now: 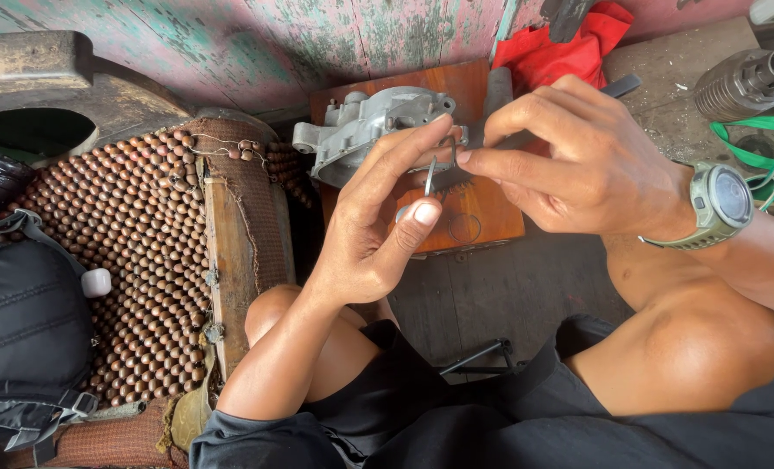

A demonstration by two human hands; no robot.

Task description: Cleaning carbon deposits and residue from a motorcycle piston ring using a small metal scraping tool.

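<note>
One head-worn camera looks steeply down, close over the person's lap and knees. It faces the wall ahead.

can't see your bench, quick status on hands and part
Left hand pinching small metal clip. Right hand fingertips on it. Grey metal casing behind, untouched. Nothing blocking.

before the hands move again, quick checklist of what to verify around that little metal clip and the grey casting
1. Left hand has the small metal clip pinched between thumb and fingers: ok.
2. Right hand fingertips meet the clip's top: ok.
3. Grey metal casting rests flat on the wooden board: ok.
4. Clip seated in the casting: not ok, it is held in front of it.
5. Clip undamaged: cannot tell, too small.
6. Red cloth lies away from the hands: ok.
</note>
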